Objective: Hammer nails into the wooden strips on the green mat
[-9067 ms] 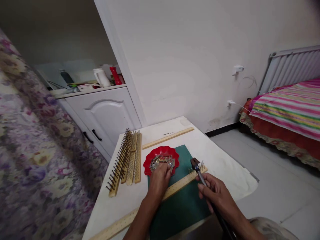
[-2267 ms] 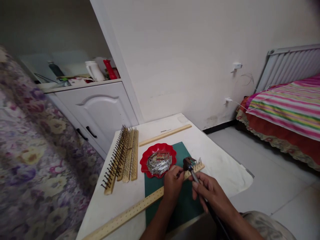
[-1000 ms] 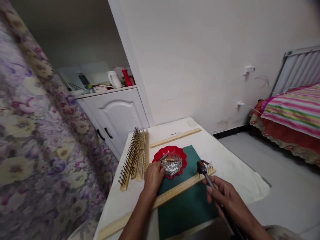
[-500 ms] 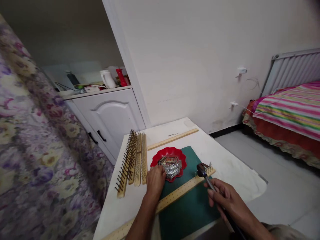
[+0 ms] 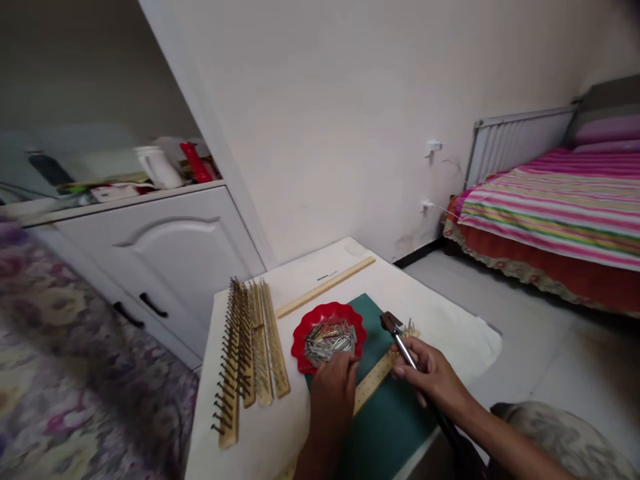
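Observation:
My right hand (image 5: 433, 377) is closed round the handle of a hammer (image 5: 407, 350). The hammer's dark head sits over the far end of a wooden strip (image 5: 373, 385) with rows of small holes. Several upright nails (image 5: 411, 328) stand in that far end. My left hand (image 5: 336, 383) is at the near edge of a red scalloped bowl (image 5: 299, 343), its fingers drawn together; what they hold, if anything, is too small to make out. Loose nails (image 5: 327, 341) lie heaped in the bowl. Beneath the strip lies a green mat (image 5: 385, 433).
On the left of the white-covered table (image 5: 280, 427) lie several wooden strips full of nails (image 5: 233, 373). A bare wooden strip (image 5: 325, 287) lies toward the back, with two loose nails (image 5: 326, 275) behind it. A white cabinet (image 5: 175, 260) and a bed (image 5: 545, 207) flank the table.
My left hand has moved from the bowl's left side round to its near edge, toward the strip. The hammer stays in my right hand. The view has turned to the right.

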Tool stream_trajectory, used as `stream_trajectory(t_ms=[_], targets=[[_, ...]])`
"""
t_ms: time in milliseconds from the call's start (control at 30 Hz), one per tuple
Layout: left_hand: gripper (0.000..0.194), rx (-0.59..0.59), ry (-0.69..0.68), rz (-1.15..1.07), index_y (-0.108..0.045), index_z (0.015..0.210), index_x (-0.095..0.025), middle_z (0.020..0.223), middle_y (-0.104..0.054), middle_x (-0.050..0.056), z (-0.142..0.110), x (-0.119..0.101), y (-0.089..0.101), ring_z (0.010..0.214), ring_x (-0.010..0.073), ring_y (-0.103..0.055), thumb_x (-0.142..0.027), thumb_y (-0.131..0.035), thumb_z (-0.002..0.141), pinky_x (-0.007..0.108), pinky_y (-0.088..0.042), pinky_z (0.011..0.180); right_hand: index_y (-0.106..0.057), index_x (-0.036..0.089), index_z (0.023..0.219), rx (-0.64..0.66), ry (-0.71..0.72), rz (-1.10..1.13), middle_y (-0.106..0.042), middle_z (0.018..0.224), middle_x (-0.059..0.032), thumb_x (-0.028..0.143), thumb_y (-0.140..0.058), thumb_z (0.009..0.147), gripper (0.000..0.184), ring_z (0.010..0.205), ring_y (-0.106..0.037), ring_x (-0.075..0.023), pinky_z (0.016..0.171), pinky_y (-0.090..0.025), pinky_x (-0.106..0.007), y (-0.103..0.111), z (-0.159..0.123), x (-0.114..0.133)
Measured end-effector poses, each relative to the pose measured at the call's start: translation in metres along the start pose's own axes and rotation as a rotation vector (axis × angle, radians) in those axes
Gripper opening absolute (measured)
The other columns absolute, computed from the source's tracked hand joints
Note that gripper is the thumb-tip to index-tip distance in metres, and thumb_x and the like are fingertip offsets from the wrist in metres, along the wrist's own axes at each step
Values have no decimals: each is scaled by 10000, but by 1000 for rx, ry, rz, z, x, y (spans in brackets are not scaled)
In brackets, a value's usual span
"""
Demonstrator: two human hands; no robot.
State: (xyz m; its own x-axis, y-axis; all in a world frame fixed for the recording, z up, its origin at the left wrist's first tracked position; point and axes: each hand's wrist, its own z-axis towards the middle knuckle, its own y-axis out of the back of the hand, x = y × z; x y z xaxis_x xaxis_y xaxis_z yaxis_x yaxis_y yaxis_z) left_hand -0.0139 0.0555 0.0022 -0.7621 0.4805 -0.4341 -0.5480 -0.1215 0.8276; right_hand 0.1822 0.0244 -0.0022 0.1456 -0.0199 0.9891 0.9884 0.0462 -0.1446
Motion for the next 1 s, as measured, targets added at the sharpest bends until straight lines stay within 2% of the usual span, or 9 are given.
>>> stream_trajectory(t_ms=[200,300,367,533,667,733,867,1000], targets=[[189,114,-128,-181,-561,857,-209,799,-589,26,-5,-21,-15,738,140,-567,-229,-375,880,225,-404,642,-526,185,909,-89,-3,36,-567,640,68,331,-704,665,336,385,-424,-50,268,-347,-135,-7,4,-4],[196,112,-177,-242,-575,862,-207,803,-576,33,-7,-24,-16,757,140,-553,-210,-380,877,228,-412,662,-519,184,902,-91,-6,47,-559,612,80,336,-703,663,338,360,-405,-43,263,-343,-135,-9,1,-5],[186,75,-164,-297,-582,846,-203,806,-572,37,-8,-25,-15,767,144,-547,-212,-397,869,236,-419,682,-515,180,891,-67,-15,55,-573,602,79,344,-706,658,343,341,-406,-41,263,-347,-140,-10,1,-5],[106,-6,31,-536,-599,739,-186,759,-581,18,-11,-26,-12,682,128,-541,-246,-532,795,217,-418,607,-522,168,872,8,-36,83,-598,598,71,356,-717,637,359,297,-395,-28,255,-338,-143,-14,4,-7],[138,-55,322,-908,-598,746,-160,632,-593,-3,-16,-27,-27,584,113,-536,-292,-626,715,206,-414,541,-515,169,885,32,-34,120,-594,602,62,367,-712,641,370,327,-456,-48,258,-345,-142,-15,6,-8],[176,-110,416,-1094,-605,771,-149,604,-609,-3,-18,-30,-38,574,114,-546,-301,-647,692,213,-429,553,-506,170,896,39,-30,138,-588,591,60,371,-713,643,383,362,-507,-72,262,-356,-143,-15,6,-8],[195,-234,486,-1317,-619,776,-140,615,-625,4,-21,-39,-53,599,117,-568,-311,-650,686,236,-459,608,-497,167,890,33,-18,163,-591,586,59,352,-717,651,374,372,-516,-72,264,-360,-134,-14,5,-7],[200,-253,449,-1280,-625,792,-143,660,-642,15,-19,-45,-53,630,128,-586,-327,-630,713,250,-472,637,-510,161,879,2,-1,168,-585,595,63,353,-714,659,356,337,-470,-48,258,-351,-131,-6,1,-3]])
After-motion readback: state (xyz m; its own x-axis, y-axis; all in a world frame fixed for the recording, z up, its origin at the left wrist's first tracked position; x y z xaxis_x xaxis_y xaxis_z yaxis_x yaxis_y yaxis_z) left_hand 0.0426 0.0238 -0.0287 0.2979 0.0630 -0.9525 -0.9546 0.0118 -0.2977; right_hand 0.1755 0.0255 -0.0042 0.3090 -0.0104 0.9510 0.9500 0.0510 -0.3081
